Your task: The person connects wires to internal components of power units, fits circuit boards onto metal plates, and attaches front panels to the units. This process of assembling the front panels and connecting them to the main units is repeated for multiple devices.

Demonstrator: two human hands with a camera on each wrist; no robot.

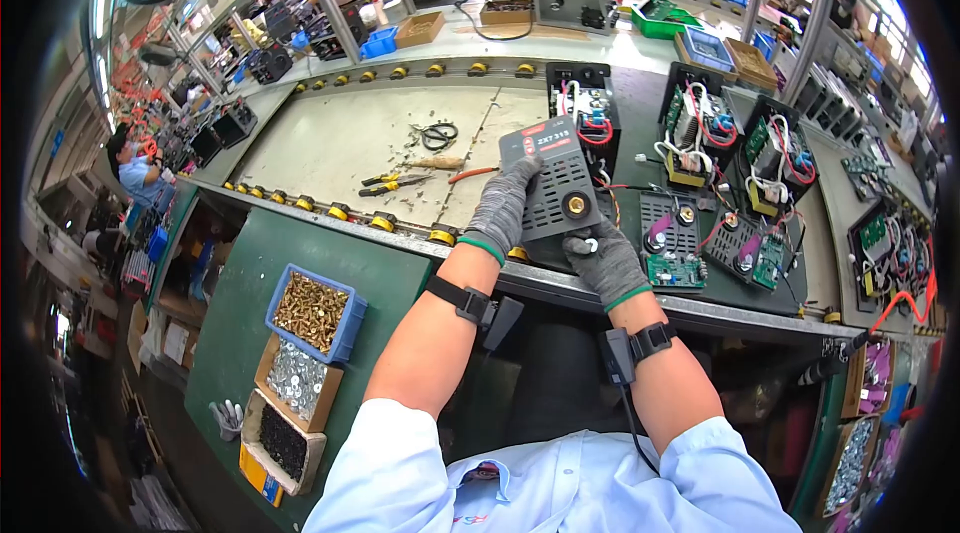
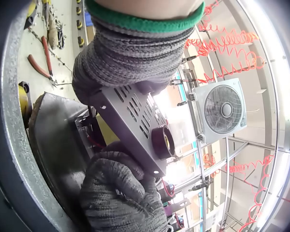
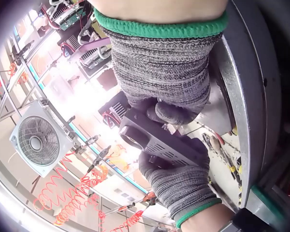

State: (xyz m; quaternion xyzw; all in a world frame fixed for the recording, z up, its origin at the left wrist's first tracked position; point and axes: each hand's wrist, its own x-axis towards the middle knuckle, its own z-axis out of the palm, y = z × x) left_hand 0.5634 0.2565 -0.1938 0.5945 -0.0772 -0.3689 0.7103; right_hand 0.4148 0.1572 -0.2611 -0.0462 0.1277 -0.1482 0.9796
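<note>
A grey slotted metal panel (image 1: 560, 178) with a printed "ZX7 315" label is held tilted over the bench's front edge. My gloved left hand (image 1: 503, 201) grips its left side, fingers wrapped around the edge. At the panel's lower right corner, my gloved right hand (image 1: 612, 263) pinches the edge with curled fingers, partly behind it. A round black socket (image 2: 163, 142) with a brass centre stands out from the panel's face near that corner. Something small and white (image 1: 591, 245) shows at the right fingertips; I cannot tell what it is.
Yellow-black pliers (image 1: 392, 183) and a black cable loop (image 1: 439, 137) lie on the bench. Open machine units (image 1: 697, 123) and panels with green circuit boards (image 1: 675, 271) stand right. Lower left, a blue bin (image 1: 350, 333) holds brass bolts beside boxes of washers (image 1: 296, 383) and black screws (image 1: 282, 443).
</note>
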